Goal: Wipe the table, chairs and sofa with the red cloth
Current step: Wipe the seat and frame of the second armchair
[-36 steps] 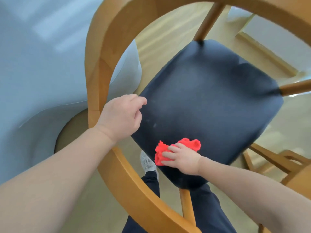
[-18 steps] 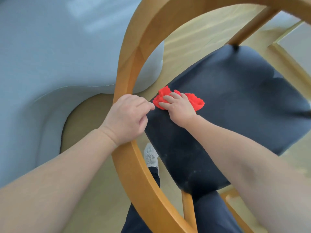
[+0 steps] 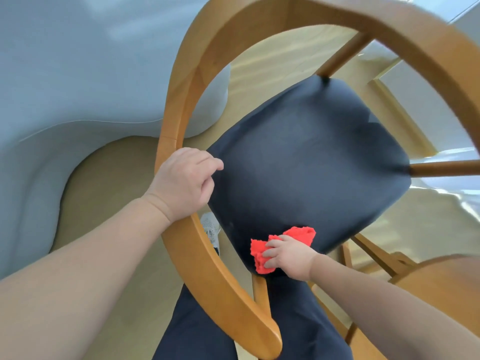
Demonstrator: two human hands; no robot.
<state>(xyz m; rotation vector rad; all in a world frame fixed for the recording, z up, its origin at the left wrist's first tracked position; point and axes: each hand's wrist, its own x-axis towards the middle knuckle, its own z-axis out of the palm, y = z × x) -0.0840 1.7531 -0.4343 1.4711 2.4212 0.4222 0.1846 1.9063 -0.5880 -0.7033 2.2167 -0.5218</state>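
Note:
I look down through the curved wooden back rail (image 3: 181, 105) of a chair onto its dark navy seat (image 3: 311, 162). My left hand (image 3: 185, 184) is closed around the rail at the seat's left edge. My right hand (image 3: 288, 254) presses the crumpled red cloth (image 3: 262, 252) onto the near corner of the seat, fingers spread over it. The pale blue-grey sofa (image 3: 78, 74) fills the left side, close beside the chair.
A light wooden floor (image 3: 109, 178) shows between sofa and chair. My dark trouser legs (image 3: 197, 328) and a white shoe (image 3: 211, 227) are below the rail. Part of another wooden chair (image 3: 389, 261) stands at the lower right. A wooden table leg or frame (image 3: 400, 118) runs along the upper right.
My right hand has swept the red cloth from the seat's far left edge beside my left hand back to the near corner. My left hand keeps its hold on the rail.

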